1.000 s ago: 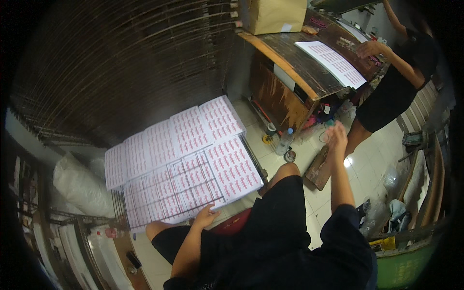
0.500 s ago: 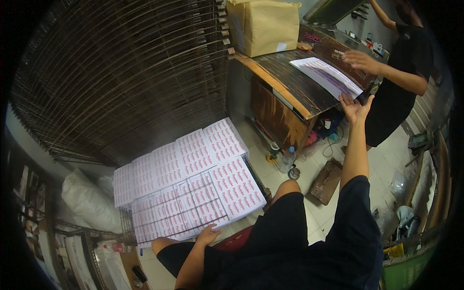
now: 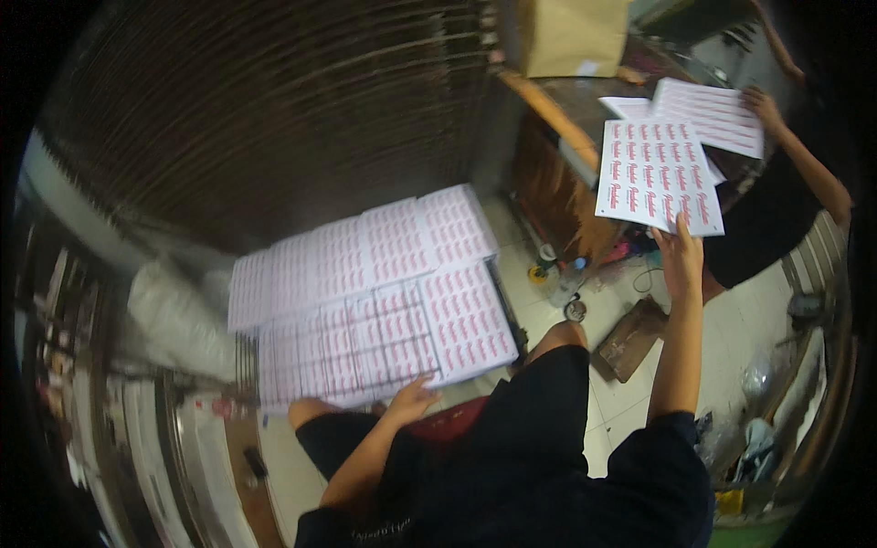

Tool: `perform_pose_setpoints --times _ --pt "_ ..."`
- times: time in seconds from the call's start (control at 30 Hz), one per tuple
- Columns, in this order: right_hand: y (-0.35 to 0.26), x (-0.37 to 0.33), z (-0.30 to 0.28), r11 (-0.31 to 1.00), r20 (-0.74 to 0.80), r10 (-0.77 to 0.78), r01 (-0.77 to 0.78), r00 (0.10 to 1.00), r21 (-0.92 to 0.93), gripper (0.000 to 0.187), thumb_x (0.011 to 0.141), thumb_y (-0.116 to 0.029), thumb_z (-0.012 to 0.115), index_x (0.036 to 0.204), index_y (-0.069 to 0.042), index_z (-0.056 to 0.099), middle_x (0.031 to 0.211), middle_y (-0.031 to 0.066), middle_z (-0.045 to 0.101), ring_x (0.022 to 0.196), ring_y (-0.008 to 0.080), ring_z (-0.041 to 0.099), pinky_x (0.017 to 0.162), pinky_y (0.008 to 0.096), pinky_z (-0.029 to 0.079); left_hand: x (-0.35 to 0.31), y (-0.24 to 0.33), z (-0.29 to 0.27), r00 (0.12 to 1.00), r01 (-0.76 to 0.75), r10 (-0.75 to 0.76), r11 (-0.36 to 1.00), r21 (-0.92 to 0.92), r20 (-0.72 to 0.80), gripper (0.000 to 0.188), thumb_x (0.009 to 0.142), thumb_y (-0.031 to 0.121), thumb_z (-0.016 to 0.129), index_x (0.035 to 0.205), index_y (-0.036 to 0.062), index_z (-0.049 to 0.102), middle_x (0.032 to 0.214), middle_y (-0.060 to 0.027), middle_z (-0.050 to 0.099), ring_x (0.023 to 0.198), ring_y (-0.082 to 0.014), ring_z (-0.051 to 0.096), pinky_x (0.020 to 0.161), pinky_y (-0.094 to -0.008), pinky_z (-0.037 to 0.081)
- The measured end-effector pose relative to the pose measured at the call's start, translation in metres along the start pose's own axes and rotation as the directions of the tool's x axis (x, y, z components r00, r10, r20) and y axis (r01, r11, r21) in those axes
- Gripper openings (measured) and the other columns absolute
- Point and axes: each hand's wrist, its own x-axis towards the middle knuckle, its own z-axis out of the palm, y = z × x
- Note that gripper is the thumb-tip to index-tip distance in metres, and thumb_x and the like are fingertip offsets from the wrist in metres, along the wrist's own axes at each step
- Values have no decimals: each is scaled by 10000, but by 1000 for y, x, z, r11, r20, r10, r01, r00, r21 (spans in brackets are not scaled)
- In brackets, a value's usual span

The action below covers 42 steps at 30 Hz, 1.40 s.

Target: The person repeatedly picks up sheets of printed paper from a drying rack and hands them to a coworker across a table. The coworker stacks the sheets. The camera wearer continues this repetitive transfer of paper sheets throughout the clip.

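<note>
My right hand (image 3: 681, 260) grips the near edge of a white sheet (image 3: 658, 173) printed with rows of red lettering, held up in front of the worktable. At the near edge of the sheet-covered wire rack (image 3: 247, 365), my left hand (image 3: 414, 402) rests with fingers stretched out, slightly blurred. Similar printed sheets (image 3: 468, 315) lie on the rack in two overlapping rows. Dark grid lines cross the nearer row. Behind my sheet, a co-worker's hand (image 3: 764, 111) holds another printed sheet (image 3: 717, 114). More white paper (image 3: 626, 107) shows below it on the table.
A tall stack of raised wire racks (image 3: 301, 100) fills the far left. The wooden worktable (image 3: 548, 100) carries a brown paper-wrapped package (image 3: 575, 36). A plastic bottle (image 3: 568, 281) and a brown box (image 3: 632, 338) stand on the tiled floor. A white sack (image 3: 178, 320) leans left of the rack.
My right hand has closed on a sheet and drawn it nearer, off the table. The co-worker now holds up another sheet. My view has shifted; my left hand stays by the rack's edge.
</note>
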Motion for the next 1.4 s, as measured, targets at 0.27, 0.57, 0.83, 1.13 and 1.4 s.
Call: perform_pose_setpoints --times 0.27,0.57,0.83,1.13,1.4 --pt "125 -174 117 933 86 358 -354 930 -66 488 937 -198 506 1320 65 353 1288 178 447 1163 241 437 981 338 363 -21 136 22 876 -480 335 670 -566 -347 560 884 74 578 1378 38 317 1162 -124 548 1014 -187 560 841 -319 468" --pt "195 -246 168 874 569 482 -317 666 -369 501 886 -241 603 1258 43 422 1241 188 473 1131 266 473 963 363 379 -43 93 -1 824 -490 -73 408 -770 -562 378 894 -3 514 1260 48 432 1071 -86 575 924 -158 581 808 -284 486" --pt "196 -200 83 557 786 281 573 551 -601 737 676 -330 776 1286 -52 470 1298 226 443 1189 394 431 986 443 369 0 -26 -15 711 -389 -518 274 -879 -476 330 849 -6 527 1163 79 467 963 -72 572 786 -180 611 678 -265 479" --pt "169 -188 -39 321 493 196 419 848 -849 523 753 -313 704 1130 19 558 1228 218 494 1189 376 439 1006 416 341 71 -145 15 593 -235 -750 186 -954 -292 458 774 -95 471 1217 16 440 987 -187 577 806 -288 633 571 -364 564" --pt "172 -182 -27 302 391 188 326 901 -896 410 788 -323 666 1065 -26 607 1162 176 537 1107 356 483 959 426 356 71 -135 18 728 -357 -627 -4 -934 -276 436 785 -124 443 1192 31 456 1138 -166 518 989 -312 568 724 -410 573"
